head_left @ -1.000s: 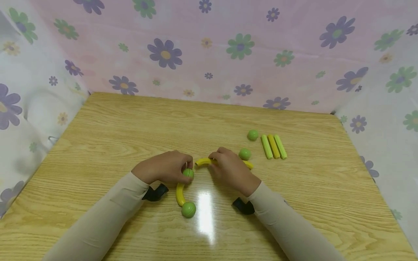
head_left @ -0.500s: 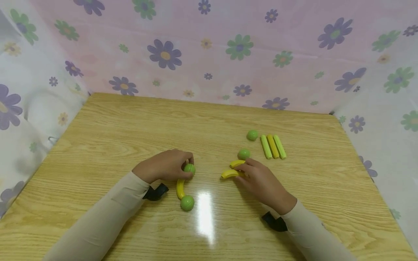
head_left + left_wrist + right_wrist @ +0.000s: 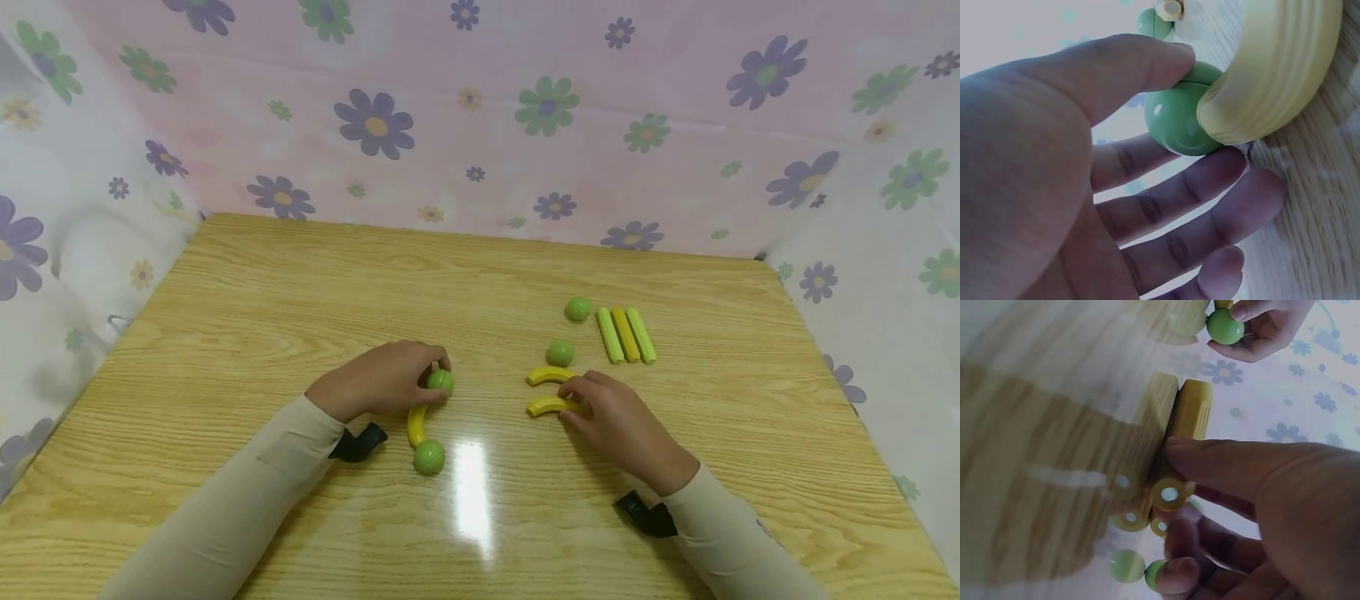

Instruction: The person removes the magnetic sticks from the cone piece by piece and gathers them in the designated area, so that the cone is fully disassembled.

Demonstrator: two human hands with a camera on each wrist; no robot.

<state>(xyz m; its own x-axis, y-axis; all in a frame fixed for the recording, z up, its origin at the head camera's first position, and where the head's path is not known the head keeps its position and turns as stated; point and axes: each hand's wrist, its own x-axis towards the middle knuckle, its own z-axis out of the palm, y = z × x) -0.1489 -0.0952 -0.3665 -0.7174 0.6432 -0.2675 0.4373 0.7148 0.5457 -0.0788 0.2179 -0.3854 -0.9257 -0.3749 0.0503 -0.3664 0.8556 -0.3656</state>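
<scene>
My left hand (image 3: pixel 386 379) pinches a glossy green ball (image 3: pixel 441 383) between thumb and fingers. A curved yellow rod (image 3: pixel 416 427) joins that ball to a second green ball (image 3: pixel 429 457) nearer me. In the left wrist view the rod's rounded end (image 3: pixel 1229 119) meets the held ball (image 3: pixel 1175 119). To the right, my right hand (image 3: pixel 618 425) pinches the right part of another curved yellow rod (image 3: pixel 543 406). The right wrist view shows my thumb over this rod (image 3: pixel 1194 412), which has a pale disc at its end. A similar curved rod (image 3: pixel 547 375) lies just beyond it.
Beyond the curved rods sit two green balls, one nearer (image 3: pixel 561 352) and one farther (image 3: pixel 578 309). Three straight rods, the middle one (image 3: pixel 626 335) darker yellow, lie side by side to their right. A flowered cloth (image 3: pixel 465 133) hangs behind the wooden table (image 3: pixel 337 275).
My right hand has moved right and nearer, bringing its curved rod in front of the similar one. The left-hand ball-and-rod piece has shifted slightly away from me.
</scene>
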